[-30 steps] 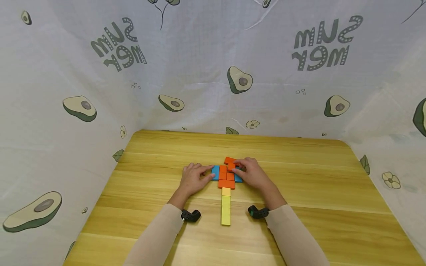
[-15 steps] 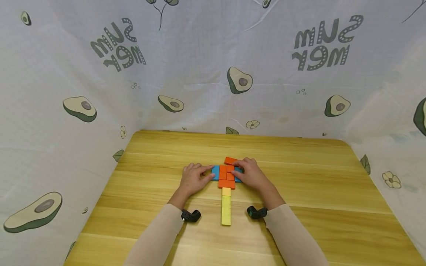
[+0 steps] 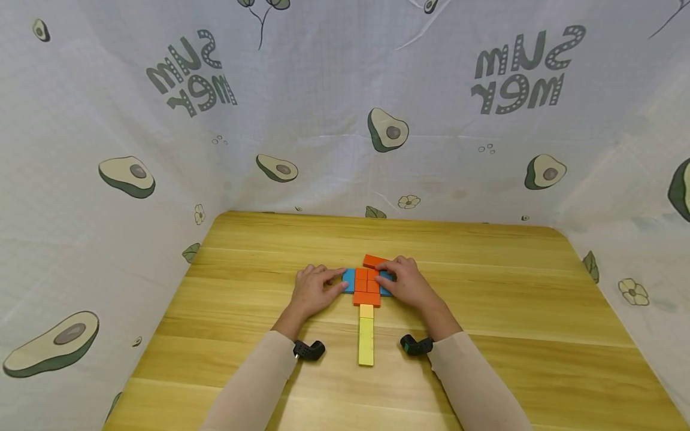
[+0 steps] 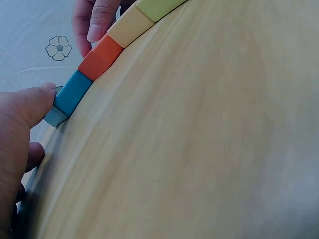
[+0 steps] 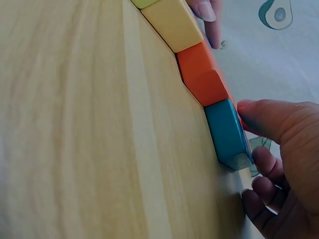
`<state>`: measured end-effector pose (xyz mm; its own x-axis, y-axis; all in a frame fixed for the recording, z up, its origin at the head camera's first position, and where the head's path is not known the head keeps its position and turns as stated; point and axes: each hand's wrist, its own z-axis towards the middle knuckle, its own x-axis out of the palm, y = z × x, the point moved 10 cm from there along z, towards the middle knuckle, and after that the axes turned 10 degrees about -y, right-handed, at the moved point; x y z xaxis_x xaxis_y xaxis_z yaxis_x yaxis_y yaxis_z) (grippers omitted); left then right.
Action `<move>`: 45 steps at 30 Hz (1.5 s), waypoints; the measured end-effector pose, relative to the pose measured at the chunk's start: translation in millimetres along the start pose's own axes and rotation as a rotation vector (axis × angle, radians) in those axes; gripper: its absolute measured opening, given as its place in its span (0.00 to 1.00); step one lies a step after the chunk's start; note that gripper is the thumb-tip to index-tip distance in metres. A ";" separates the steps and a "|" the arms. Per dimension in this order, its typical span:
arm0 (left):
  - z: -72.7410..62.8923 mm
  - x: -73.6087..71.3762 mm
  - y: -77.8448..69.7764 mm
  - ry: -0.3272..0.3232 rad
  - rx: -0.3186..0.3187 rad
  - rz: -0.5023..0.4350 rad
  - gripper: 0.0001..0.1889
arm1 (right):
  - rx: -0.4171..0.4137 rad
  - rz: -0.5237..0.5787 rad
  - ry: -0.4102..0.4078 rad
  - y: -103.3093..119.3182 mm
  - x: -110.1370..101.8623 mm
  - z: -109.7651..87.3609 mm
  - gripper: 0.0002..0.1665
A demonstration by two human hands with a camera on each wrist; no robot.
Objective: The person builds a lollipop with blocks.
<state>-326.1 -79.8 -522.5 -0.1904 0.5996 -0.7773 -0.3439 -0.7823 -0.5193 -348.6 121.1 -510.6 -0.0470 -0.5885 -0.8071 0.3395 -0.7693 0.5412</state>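
My left hand (image 3: 312, 289) touches the outer edge of the left blue block (image 3: 349, 280) with thumb and index finger. In the left wrist view its thumb (image 4: 40, 102) presses at the top of that block's side. My right hand (image 3: 411, 282) pinches a small orange block (image 3: 373, 274) at the upper right of the orange group, lying flush with its neighbours. Partly under the right hand is a second blue block (image 3: 385, 291). A wide orange block (image 3: 366, 299) lies below the small ones, followed by a pale yellow square block (image 3: 366, 310) and a long yellow-green block (image 3: 366, 342).
Another orange block (image 3: 374, 261) lies slightly turned beyond the group, its right end behind the right hand's fingers. All blocks lie on a wooden table (image 3: 485, 287). A patterned cloth (image 3: 323, 120) hangs around its back and sides.
The right hand has lowered the small orange block into the group's upper right spot and nudged it into line. The left hand has stayed at the blue block.
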 end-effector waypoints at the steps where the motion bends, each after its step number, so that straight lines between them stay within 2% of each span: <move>1: 0.0 0.0 0.2 0.000 -0.002 -0.001 0.23 | -0.001 0.001 -0.002 0.0 -0.1 0.0 0.17; 21: -0.4 -1.9 -0.8 -0.018 0.017 -0.005 0.23 | 0.078 0.111 -0.040 -12.7 -6.5 5.3 0.16; 33: 0.4 -0.4 0.7 -0.004 0.007 -0.006 0.23 | 0.206 0.116 -0.011 -36.9 -3.3 20.4 0.19; 45: 1.3 -1.6 0.6 -0.006 0.007 -0.017 0.23 | 0.282 0.090 0.018 -38.1 1.0 25.4 0.18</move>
<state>-327.2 -81.0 -521.1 -0.1899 0.6135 -0.7665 -0.3538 -0.7710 -0.5295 -385.4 143.5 -526.0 -0.0110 -0.6551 -0.7555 0.0666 -0.7543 0.6531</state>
